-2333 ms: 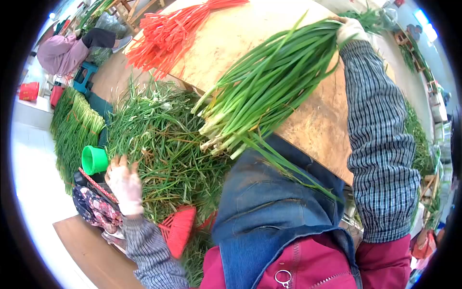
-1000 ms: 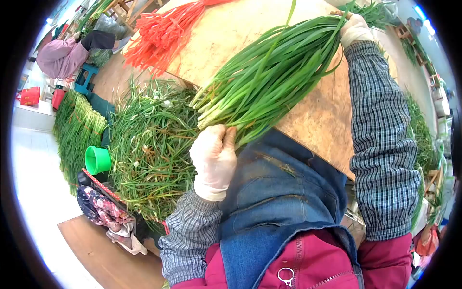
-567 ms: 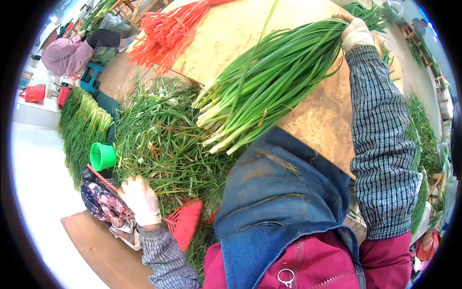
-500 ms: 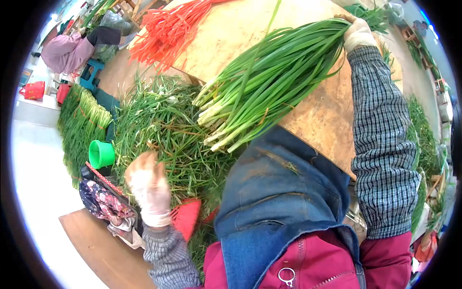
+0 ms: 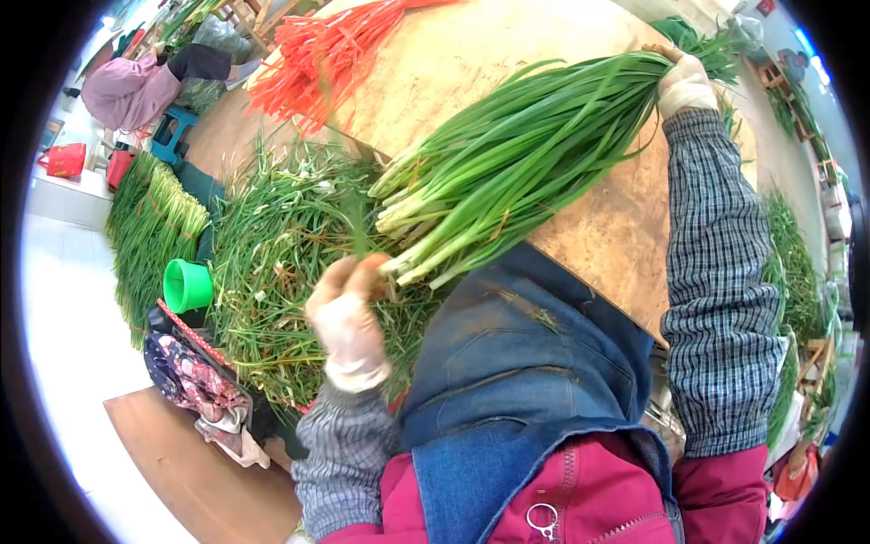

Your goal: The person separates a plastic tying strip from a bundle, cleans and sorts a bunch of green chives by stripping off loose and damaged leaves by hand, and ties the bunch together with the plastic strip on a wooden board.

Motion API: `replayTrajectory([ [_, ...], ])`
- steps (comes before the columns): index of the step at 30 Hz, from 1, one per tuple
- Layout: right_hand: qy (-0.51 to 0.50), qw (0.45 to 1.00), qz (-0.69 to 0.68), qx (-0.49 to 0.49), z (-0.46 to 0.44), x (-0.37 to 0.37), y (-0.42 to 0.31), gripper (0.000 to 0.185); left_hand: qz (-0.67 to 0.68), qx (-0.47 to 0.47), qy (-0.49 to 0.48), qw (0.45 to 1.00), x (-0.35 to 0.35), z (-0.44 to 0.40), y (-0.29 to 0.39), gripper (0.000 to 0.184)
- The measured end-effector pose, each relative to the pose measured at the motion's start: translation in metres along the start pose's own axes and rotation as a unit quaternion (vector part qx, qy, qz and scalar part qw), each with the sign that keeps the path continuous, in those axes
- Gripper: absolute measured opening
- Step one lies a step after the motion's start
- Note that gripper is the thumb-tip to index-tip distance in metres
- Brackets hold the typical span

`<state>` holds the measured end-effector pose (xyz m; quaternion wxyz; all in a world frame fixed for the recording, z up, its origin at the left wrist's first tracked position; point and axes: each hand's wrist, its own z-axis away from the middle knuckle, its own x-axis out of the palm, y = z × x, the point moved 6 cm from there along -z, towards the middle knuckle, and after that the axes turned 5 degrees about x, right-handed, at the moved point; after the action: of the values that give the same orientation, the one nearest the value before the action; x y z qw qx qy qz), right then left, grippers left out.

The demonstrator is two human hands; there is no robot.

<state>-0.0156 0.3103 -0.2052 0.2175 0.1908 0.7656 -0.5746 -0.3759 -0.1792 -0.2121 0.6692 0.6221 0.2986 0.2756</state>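
My right hand (image 5: 686,83), in a pale glove, grips the leafy end of a large bunch of green stalks (image 5: 535,150) at the upper right. The bunch lies slanted over the wooden table (image 5: 607,245), its pale root ends pointing down left past the table edge. My left hand (image 5: 349,313), gloved too and slightly blurred, is just below and left of those root ends. Its thumb and finger are pinched together, with a blurred green strand rising from them. Beneath it spreads a heap of loose leaves and stalks (image 5: 281,263).
Red plastic strips (image 5: 326,54) lie on the table's far left. A green cup (image 5: 188,286) stands left of the heap, near tied green bundles (image 5: 154,227) and a floral cloth (image 5: 186,372). Another person (image 5: 131,91) sits at the upper left by a blue stool (image 5: 172,131).
My left hand has moved right and up from over the heap's lower left to the root ends, and a blurred strand now shows at its fingers. My right hand keeps its grip.
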Motion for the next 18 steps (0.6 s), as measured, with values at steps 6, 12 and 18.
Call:
replayTrajectory([
  [6, 0.02, 0.974, 0.22, 0.05, 0.089, 0.003, -0.12, 0.039, -0.56, 0.177, 0.079, 0.805, -0.142, -0.02, -0.058, 0.018],
  [12, 0.008, 0.955, 0.295, -0.002, 0.051, 0.002, -0.07, 0.04, 0.032, -0.104, -0.179, 0.978, 0.007, 0.005, -0.023, 0.056],
  [18, -0.017, 0.981, 0.19, 0.022, 0.047, 0.006, -0.072, 0.038, -0.102, 0.147, -0.146, 0.973, 0.041, -0.001, -0.007, 0.011],
])
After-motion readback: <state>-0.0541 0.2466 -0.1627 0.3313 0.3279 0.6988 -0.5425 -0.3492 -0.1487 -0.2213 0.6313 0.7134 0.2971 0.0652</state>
